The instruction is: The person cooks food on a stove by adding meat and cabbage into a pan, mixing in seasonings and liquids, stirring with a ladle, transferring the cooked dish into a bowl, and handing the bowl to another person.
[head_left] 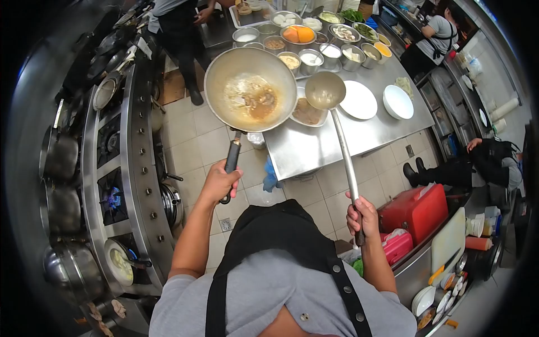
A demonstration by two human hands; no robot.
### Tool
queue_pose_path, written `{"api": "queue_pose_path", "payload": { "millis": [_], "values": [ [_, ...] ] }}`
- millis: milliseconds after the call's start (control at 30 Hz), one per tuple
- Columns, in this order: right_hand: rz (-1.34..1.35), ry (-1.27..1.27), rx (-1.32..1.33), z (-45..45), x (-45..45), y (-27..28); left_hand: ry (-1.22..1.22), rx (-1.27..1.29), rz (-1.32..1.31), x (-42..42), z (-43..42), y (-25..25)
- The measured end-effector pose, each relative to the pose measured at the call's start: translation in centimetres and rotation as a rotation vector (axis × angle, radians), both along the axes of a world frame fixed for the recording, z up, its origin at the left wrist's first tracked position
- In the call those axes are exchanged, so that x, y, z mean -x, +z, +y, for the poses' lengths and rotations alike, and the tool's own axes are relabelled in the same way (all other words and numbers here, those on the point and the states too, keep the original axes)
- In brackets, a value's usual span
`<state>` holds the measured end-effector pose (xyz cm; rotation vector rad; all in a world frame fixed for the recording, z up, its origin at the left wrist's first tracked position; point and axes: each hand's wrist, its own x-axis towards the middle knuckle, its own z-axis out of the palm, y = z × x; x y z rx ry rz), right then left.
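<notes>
My left hand (220, 182) is closed around the black handle of a wok (219, 90), which I hold up near the table's left corner. Brown sauce and some small pieces of food lie in the bottom of the wok. In my right hand (364, 216) is the long handle of a metal ladle (325, 90), its bowl out over the table. Below the ladle, partly hidden by it and the wok, a dish (310, 115) holds brownish food. A white oval plate (358, 100) lies right of the ladle, with a white bowl (398, 102) beyond it.
Several metal containers of ingredients crowd the far end of the steel table (303, 151). To my left runs a stove (132, 191) with a lit burner and a pan (119, 261) of food. Red boxes (415, 210) stand at my right. Other people are nearby.
</notes>
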<state>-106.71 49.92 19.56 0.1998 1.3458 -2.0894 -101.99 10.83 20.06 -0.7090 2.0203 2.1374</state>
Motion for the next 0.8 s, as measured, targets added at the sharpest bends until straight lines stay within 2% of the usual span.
{"api": "queue_pose_path", "payload": {
  "millis": [67, 167, 300, 433, 533, 633, 767, 800],
  "values": [
    [0.006, 0.045, 0.081, -0.4, 0.4, 1.0, -0.018, 0.008, 0.005, 0.6, 0.3, -0.4],
    [0.372, 0.28, -0.452, -2.8, 2.6, 2.0, -0.059, 0.05, 0.007, 1.6, 1.0, 0.2],
    [1.538, 0.215, -1.27, -4.6, 6.3, -0.3, -0.14, 0.111, 0.025, 2.8, 1.3, 0.5],
    [1.546, 0.316, -1.423, 0.9, 5.4, 0.8, -0.161, 0.132, 0.045, 3.8, 0.9, 0.8],
    [1.397, 0.421, -1.477, 5.4, 4.3, 2.1, -0.153, 0.193, 0.036, 4.2, 0.8, 1.2],
    [1.392, 0.3, -1.45, 4.7, 5.6, 0.3, -0.178, 0.271, 0.03, 4.8, 0.5, 0.7],
    [1.455, 0.028, -1.285, 0.3, 8.5, -3.3, -0.224, 0.403, 0.02, 5.5, 0.8, 1.3],
    [1.444, 0.049, -1.313, 0.3, 8.0, -3.4, -0.235, 0.434, 0.019, 5.7, 0.9, 1.4]
  ]
}}
